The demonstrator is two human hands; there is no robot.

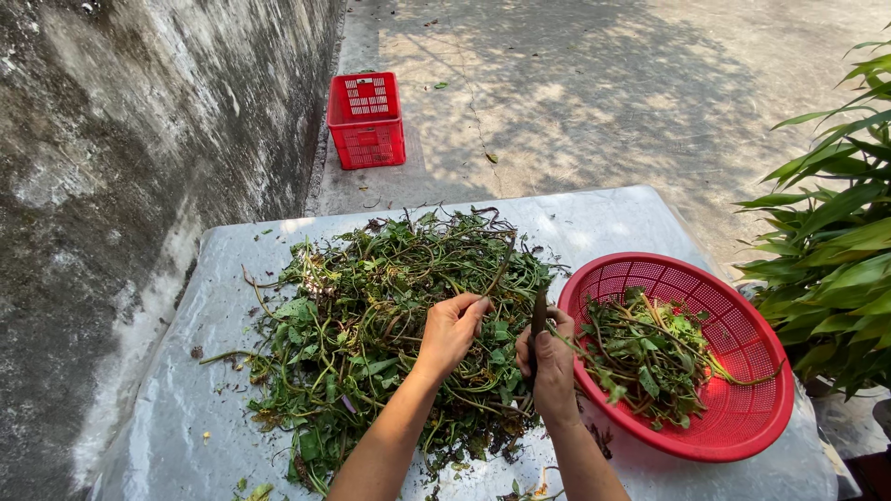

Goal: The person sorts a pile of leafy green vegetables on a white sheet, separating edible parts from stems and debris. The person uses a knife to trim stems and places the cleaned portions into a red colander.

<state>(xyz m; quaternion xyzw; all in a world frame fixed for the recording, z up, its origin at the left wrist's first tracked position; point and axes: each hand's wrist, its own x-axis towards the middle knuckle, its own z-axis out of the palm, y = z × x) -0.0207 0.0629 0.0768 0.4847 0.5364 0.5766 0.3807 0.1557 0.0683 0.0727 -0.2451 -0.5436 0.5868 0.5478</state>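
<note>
A big heap of green leafy stems (371,325) lies on a plastic-covered table (186,408). My left hand (452,329) pinches a thin stem that rises out of the heap. My right hand (552,357) grips a dark knife (537,320), blade pointing up, just beside the left hand. A round red basket (742,427) stands to the right of my right hand, with cut stems and leaves (640,357) inside it.
A mossy concrete wall (121,167) runs along the left. A red plastic crate (367,121) stands on the paved ground beyond the table. A leafy potted plant (835,241) crowds the right edge, close to the basket.
</note>
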